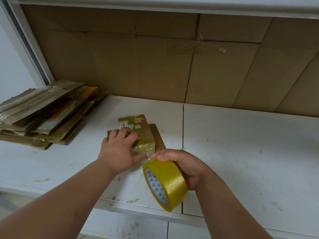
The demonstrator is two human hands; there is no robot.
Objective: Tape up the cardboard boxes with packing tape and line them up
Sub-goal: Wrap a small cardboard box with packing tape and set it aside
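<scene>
A small cardboard box (145, 133), wrapped in yellowish tape with a barcode label on top, sits on a flat piece of cardboard (158, 135) on the white table. My left hand (120, 149) rests on the box's near left side, fingers spread over its top. My right hand (183, 164) grips a roll of yellow packing tape (165, 183) just in front of the box. A short strip of tape runs from the roll toward the box's near end.
A stack of flattened cardboard boxes (44, 112) lies at the table's left. Large cardboard sheets (172, 57) line the wall behind. The white table (241, 144) has a seam down its middle, and its front edge is close below my arms.
</scene>
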